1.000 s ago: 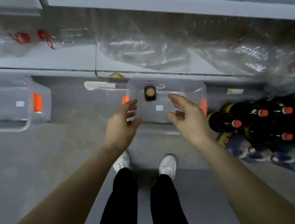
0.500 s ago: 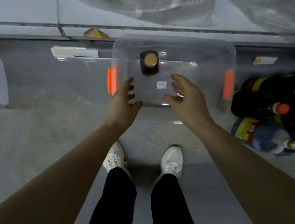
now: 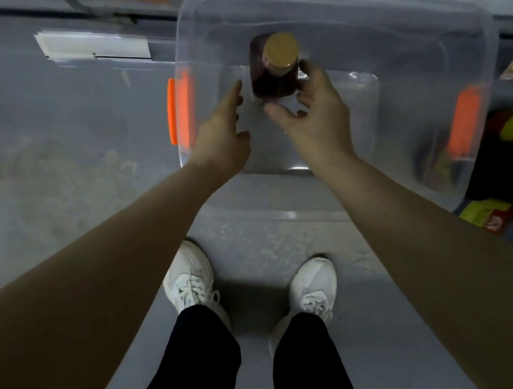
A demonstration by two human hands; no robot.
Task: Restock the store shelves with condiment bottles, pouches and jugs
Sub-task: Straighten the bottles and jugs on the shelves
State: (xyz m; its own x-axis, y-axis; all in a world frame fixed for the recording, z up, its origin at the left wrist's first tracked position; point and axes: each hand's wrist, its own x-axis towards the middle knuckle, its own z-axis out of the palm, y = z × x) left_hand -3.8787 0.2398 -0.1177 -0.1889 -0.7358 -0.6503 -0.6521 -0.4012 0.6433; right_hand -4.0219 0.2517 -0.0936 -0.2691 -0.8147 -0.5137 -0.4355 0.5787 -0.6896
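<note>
A grey floor [image 3: 44, 204] holds a clear bin [image 3: 422, 17] with orange latches [image 3: 181, 108], just ahead of white shoes [image 3: 191, 281]. Inside the bin, the left hand [image 3: 221, 138] reaches with straight, released fingers, its index tip just beside the bottle [image 3: 273, 83]. The right hand [image 3: 317, 118] is spread loosely round it, not clasped. The dark bottle stands upright near the bin's far wall, with a gold cap [image 3: 281, 51].
</note>
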